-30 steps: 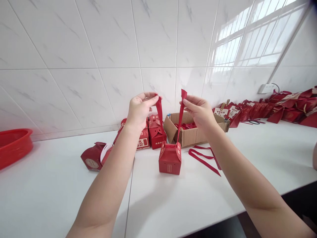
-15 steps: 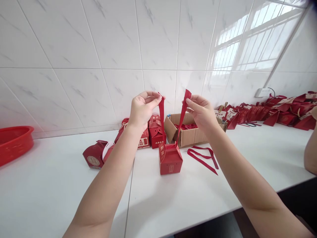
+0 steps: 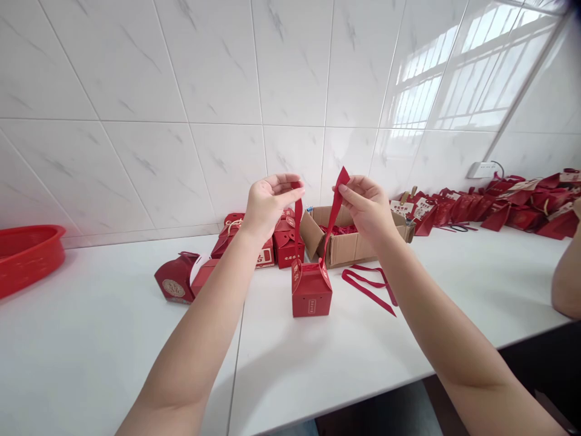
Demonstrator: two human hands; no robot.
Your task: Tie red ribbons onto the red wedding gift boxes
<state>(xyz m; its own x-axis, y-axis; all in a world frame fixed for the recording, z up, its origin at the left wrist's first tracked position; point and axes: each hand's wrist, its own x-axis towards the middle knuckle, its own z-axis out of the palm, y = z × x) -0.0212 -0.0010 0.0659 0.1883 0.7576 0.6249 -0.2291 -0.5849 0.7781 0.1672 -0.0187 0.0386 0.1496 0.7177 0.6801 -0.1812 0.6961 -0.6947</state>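
Note:
A small red gift box (image 3: 311, 295) stands upright on the white table in front of me. Red ribbon (image 3: 334, 215) rises from both sides of its top. My left hand (image 3: 272, 203) pinches the left end between thumb and fingers. The right end is pinched in my right hand (image 3: 365, 203), its pointed tip sticking up above the fingers. Both hands are raised above the box, a little apart, with the ribbon lengths fairly straight. Another red ribbon (image 3: 370, 290) lies loosely folded on the table to the right of the box.
Behind the box is an open cardboard carton (image 3: 351, 249) with red material inside. Red boxes (image 3: 289, 248) stand left of it, and a dark red box (image 3: 175, 280) lies further left. A red plastic basket (image 3: 34, 257) is at far left. Many red bags (image 3: 521, 203) line the right; another person's arm (image 3: 565, 281) shows there.
My left hand has shifted slightly right and down, bringing the two hands a little closer. Both still pinch the ribbon ends. The view has shifted slightly.

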